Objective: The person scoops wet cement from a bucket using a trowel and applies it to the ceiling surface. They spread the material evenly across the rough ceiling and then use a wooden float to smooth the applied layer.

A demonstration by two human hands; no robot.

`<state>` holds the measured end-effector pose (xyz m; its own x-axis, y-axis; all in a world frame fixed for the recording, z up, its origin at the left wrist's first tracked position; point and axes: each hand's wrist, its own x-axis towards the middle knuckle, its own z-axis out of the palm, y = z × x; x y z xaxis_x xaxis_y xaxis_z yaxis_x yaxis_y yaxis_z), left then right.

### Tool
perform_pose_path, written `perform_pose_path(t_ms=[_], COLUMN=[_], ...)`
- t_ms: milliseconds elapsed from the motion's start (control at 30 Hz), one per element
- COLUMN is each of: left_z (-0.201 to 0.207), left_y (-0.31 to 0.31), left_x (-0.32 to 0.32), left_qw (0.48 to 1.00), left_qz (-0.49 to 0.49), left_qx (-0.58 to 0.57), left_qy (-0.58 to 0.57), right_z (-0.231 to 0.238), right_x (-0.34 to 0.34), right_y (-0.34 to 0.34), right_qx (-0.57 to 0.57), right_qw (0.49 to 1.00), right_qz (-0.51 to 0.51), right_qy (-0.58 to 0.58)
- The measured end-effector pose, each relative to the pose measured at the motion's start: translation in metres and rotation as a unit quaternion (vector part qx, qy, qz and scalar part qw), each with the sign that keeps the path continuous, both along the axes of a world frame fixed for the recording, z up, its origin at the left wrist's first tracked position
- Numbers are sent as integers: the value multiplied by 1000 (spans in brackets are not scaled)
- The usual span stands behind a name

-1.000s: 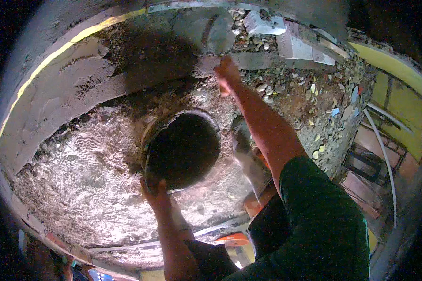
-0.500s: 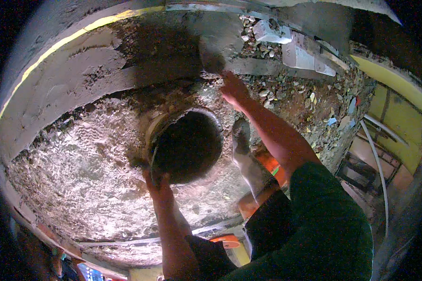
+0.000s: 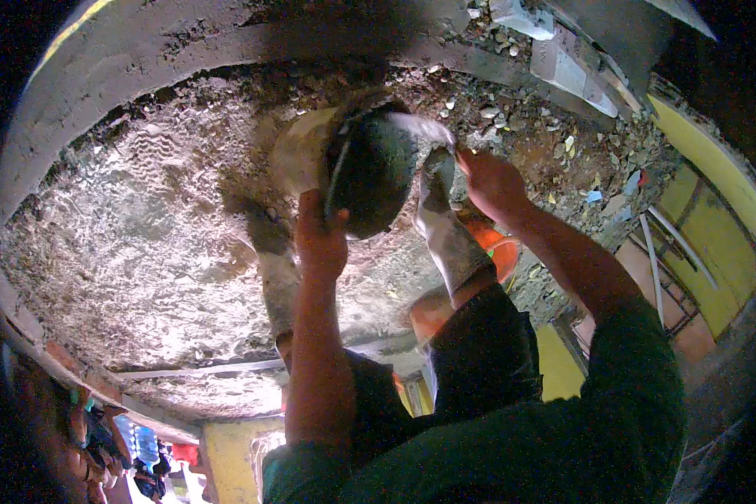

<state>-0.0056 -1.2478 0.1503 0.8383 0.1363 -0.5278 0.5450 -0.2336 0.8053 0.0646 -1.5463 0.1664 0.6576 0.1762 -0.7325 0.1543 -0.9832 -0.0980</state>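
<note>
The bucket [image 3: 301,160] is held tipped in the upper middle of the view, above the rough ground [image 3: 176,252], its dark mouth turned toward the right and the camera. Whether the ground is touched by its base cannot be told, and its inside is too dark to be read. The near side of the rim is gripped by the left hand [image 3: 321,239], with the thumb laid at the mouth and the fingers along the outer wall. The right hand [image 3: 491,185] is closed round the end of a pale tool [image 3: 427,128], which is blurred and reaches leftward to the far edge of the mouth.

The bucket is flanked by the two legs: the right leg [image 3: 447,248] is planted just to its right, and the left leg [image 3: 275,273] is set below it. Beside the right leg an orange object [image 3: 502,252] is partly hidden. Farther out, a smooth grey band [image 3: 101,109] is curved along the upper left. Rubble [image 3: 554,155] is scattered at the right, with a white block [image 3: 522,17] above it and a yellow wall [image 3: 701,214] beyond. At the lower left, a blue bottle [image 3: 147,445] is seen.
</note>
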Motion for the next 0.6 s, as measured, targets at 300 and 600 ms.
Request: perform_pose_path(t_ms=[300, 600], left_z=[-13, -11], left_y=[10, 14], left_x=[-15, -22], left_qw=[995, 996], left_qz=[-3, -62], left_qx=[97, 61], left_qy=[-26, -8], right_z=[-96, -101], right_x=[-46, -66], right_y=[35, 70], right_qx=[44, 75], right_qw=[986, 891], right_qz=[58, -172], right_qy=[149, 415])
